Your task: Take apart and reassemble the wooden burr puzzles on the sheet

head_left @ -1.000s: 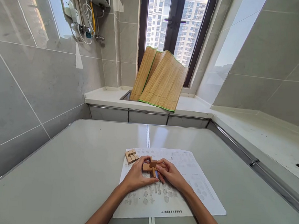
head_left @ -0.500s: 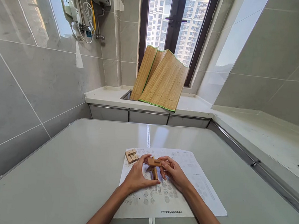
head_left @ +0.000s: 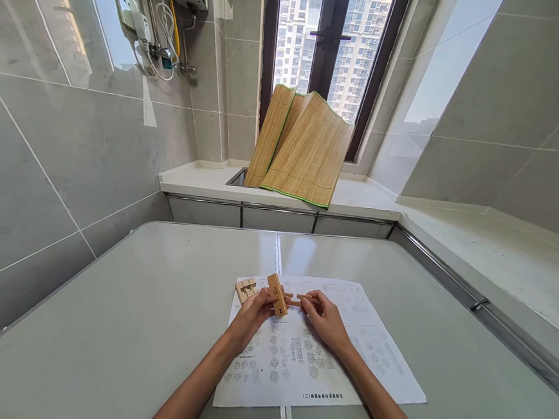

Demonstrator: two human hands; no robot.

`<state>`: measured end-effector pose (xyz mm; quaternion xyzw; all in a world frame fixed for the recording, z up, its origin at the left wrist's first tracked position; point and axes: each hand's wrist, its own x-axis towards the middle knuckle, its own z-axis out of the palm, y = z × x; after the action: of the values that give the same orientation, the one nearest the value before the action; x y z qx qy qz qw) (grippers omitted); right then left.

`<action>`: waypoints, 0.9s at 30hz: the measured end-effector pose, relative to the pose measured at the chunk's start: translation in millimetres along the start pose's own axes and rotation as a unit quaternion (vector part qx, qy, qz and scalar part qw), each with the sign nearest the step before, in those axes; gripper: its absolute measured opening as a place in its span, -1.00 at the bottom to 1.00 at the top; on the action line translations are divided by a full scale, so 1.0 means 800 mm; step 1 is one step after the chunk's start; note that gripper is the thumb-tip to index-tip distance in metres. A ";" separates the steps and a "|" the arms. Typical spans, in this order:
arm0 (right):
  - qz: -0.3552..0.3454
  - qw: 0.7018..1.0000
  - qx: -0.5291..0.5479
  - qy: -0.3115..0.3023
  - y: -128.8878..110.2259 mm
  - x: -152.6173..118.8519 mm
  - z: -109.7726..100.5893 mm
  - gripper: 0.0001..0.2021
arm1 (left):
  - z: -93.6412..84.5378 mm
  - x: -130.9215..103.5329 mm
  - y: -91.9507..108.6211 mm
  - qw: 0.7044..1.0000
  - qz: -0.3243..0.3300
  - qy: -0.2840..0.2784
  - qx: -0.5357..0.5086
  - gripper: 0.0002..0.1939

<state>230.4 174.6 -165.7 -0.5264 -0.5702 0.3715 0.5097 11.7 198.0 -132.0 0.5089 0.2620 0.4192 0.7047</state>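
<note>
My left hand [head_left: 250,316] is closed around wooden puzzle pieces; a light block [head_left: 278,296] with a dark mark like a 2 at its end slants up from its fingers. Slim parts of the held pieces point right from behind that block. With its fingertips, my right hand [head_left: 326,320] pinches a thin wooden puzzle piece [head_left: 303,296], whose end is close to the left hand's pieces. I cannot tell whether they touch. Just behind my left hand, more wooden puzzle pieces [head_left: 244,289] lie side by side. Both hands are over a printed sheet [head_left: 288,396] with small drawings.
The sheet lies on a grey-white table [head_left: 154,329] with a white seam down its middle. Past the far edge is a white ledge [head_left: 190,178] with a bamboo mat [head_left: 308,153] leaning by the window. A ledge [head_left: 499,252] runs along the right.
My left hand has turned its wooden pieces, so the marked block now stands slanted. My right hand has drawn slightly away to the right and now pinches a thin piece.
</note>
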 end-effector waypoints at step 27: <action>-0.210 0.972 -0.095 -0.040 -0.014 -0.017 0.015 -0.62 | 0.010 -0.002 -0.007 0.998 -0.064 -0.019 0.021 -0.48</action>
<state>215.5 160.8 -160.0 -0.4258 -0.7205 0.2207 0.5009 19.5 192.1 -134.3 0.5138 0.2890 0.3581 0.7240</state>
